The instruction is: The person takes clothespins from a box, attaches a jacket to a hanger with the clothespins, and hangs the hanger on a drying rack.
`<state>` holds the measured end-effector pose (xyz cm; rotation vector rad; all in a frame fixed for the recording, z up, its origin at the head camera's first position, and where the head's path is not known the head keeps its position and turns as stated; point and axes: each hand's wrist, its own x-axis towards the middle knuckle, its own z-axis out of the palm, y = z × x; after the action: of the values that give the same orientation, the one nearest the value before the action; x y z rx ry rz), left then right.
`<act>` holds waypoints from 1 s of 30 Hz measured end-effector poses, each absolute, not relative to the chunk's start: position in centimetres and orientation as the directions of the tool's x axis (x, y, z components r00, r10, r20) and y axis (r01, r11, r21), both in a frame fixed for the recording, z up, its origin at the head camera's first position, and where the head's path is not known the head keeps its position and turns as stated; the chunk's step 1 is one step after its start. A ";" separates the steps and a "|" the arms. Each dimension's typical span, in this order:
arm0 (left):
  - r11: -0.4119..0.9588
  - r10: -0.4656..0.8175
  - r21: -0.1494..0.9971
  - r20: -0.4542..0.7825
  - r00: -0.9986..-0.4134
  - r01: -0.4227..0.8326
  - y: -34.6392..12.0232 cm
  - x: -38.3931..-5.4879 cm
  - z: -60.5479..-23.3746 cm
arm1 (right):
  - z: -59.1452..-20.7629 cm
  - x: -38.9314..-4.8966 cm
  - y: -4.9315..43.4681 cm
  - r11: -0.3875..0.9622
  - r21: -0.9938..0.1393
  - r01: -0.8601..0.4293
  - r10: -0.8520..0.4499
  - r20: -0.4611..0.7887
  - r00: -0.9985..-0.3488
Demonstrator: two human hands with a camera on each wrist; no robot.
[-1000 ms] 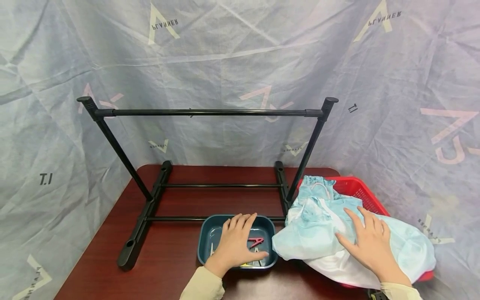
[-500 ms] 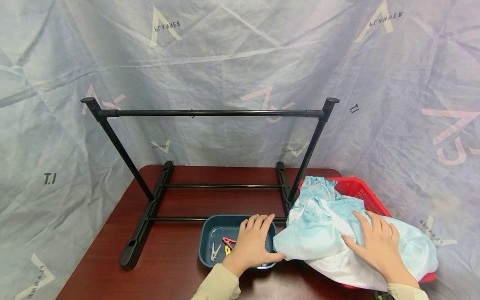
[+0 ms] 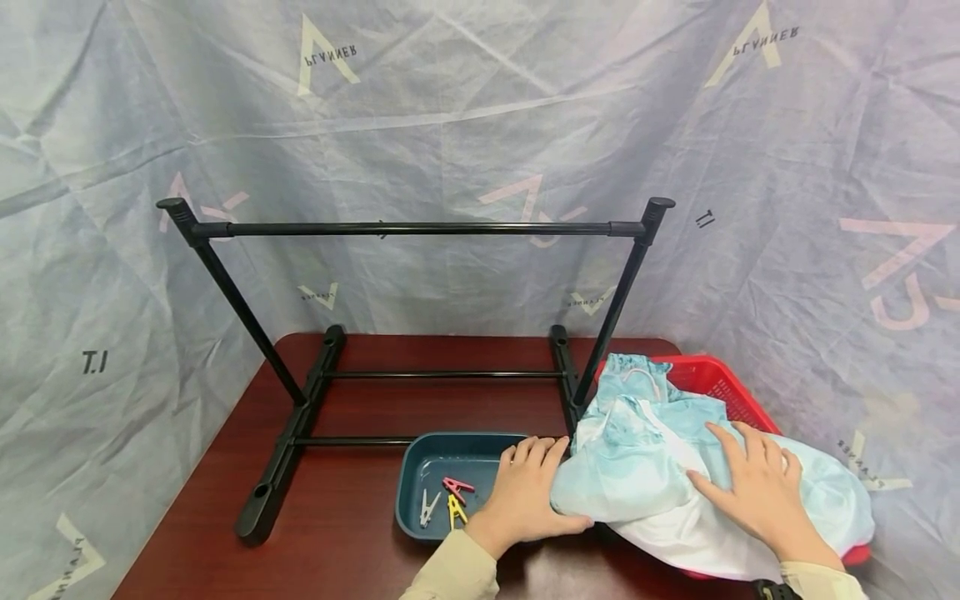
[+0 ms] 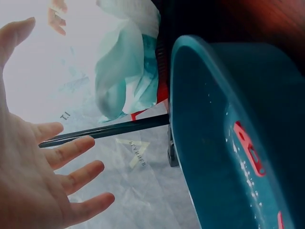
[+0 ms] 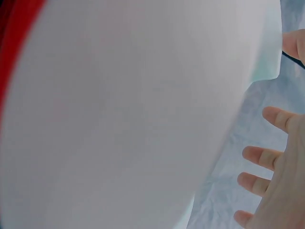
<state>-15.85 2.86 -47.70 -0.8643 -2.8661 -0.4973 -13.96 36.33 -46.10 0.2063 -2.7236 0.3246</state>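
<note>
We see the left hand point(image 3: 528, 496) palm down over the tray's near right corner, its fingers spread and holding nothing, the thumb reaching out toward the garment. The right hand point(image 3: 761, 487) hangs over the light blue and white garment point(image 3: 622, 475), fingers fanned, thumb set wide, with nothing gripped. The garment lies heaped in the red basket point(image 3: 742, 408) at the table's right side, spilling over the basket's left and near edges.

From the head, we find pink point(image 3: 457, 488), white point(image 3: 429, 507) and yellow point(image 3: 456, 511) clips in the left half of the blue tray point(image 3: 450, 454), near the front edge of the table point(image 3: 337, 508); the black rack point(image 3: 420, 229) stands behind. The left wrist view gives us the palm, hidden from the head, and background between fingers and garment. The right wrist view shows us a gap between the fingertips and the cloth, which fills most of that frame.
</note>
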 end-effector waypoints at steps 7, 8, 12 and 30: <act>0.771 0.538 0.311 0.148 -0.830 0.556 3.8 -16.0 -48.6 | -46.5 -14.5 37.0 0.965 -0.204 -0.163 -0.085 0.343 -0.935; 0.772 0.539 0.311 0.142 -0.830 0.554 3.9 -16.0 -48.7 | -46.5 -14.5 37.1 0.966 -0.204 -0.159 -0.085 0.333 -0.939; 0.771 0.542 0.318 0.126 -0.831 0.551 4.5 -16.1 -49.0 | -46.6 -14.6 37.5 0.966 -0.210 -0.152 -0.083 0.306 -0.948; 0.783 0.553 0.274 0.104 -0.827 0.558 5.7 -15.8 -49.8 | -46.7 -14.7 38.8 0.959 -0.259 -0.116 -0.065 0.197 -0.978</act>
<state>-15.76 5.68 -49.78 -0.9194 -2.9490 -0.4625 -14.71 38.75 -46.73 0.1367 -2.9233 0.4030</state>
